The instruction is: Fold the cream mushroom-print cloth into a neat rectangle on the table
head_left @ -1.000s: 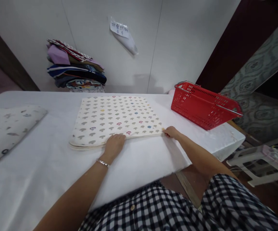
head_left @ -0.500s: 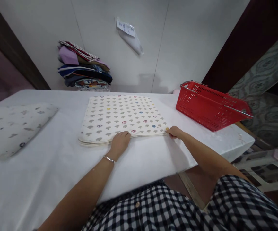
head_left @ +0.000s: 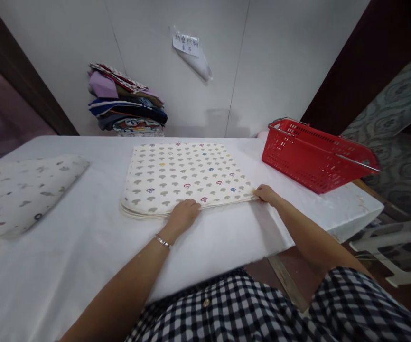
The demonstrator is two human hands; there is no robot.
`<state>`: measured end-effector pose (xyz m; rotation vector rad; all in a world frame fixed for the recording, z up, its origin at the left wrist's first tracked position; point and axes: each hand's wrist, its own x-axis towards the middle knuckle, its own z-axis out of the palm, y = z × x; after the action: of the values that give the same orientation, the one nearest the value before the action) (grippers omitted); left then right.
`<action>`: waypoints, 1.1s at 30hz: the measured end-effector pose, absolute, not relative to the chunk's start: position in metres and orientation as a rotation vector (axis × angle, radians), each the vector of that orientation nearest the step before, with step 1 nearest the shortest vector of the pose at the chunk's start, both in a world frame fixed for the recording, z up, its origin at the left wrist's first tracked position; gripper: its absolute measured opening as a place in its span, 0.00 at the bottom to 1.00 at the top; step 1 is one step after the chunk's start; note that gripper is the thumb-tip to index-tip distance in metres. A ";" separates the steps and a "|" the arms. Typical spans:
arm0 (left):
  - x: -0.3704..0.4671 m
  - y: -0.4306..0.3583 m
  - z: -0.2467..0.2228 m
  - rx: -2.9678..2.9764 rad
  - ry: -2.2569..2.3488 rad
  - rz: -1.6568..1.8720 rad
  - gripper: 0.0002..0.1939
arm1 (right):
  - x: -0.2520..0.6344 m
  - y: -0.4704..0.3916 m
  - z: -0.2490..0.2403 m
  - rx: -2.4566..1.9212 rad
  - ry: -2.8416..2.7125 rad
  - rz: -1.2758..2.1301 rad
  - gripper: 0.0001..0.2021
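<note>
A folded white cloth (head_left: 187, 176) printed with grey and a few coloured mushrooms lies flat in front of me, its near edge showing several layers. My left hand (head_left: 184, 213) is closed over the middle of that near edge, its thumb hidden from view. At the near right corner, my right hand (head_left: 266, 194) pinches the cloth between thumb and fingers. Another folded white cloth (head_left: 23, 190) with scattered prints rests to the left, apart from both hands.
The white-covered table (head_left: 219, 242) ends just before my body. A red plastic basket (head_left: 308, 156) with metal handles stands at the right. Folded fabrics (head_left: 127, 102) are piled against the back wall. A white stool (head_left: 397, 249) is beyond the table's right end.
The view has shifted slightly, so things appear a little farther right. Both hands keep the same places on the mushroom-print cloth, with little other movement visible.
</note>
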<state>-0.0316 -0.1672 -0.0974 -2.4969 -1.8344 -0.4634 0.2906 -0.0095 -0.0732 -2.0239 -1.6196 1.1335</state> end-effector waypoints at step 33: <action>-0.058 -0.126 -0.081 -2.255 -2.482 -0.687 0.12 | 0.212 0.094 -0.055 -1.778 -1.803 1.274 0.08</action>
<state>-0.0580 -0.1264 -0.0809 -2.2554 -2.4817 -0.6873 0.2123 0.0941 -0.0552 -1.7783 -1.8027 1.2745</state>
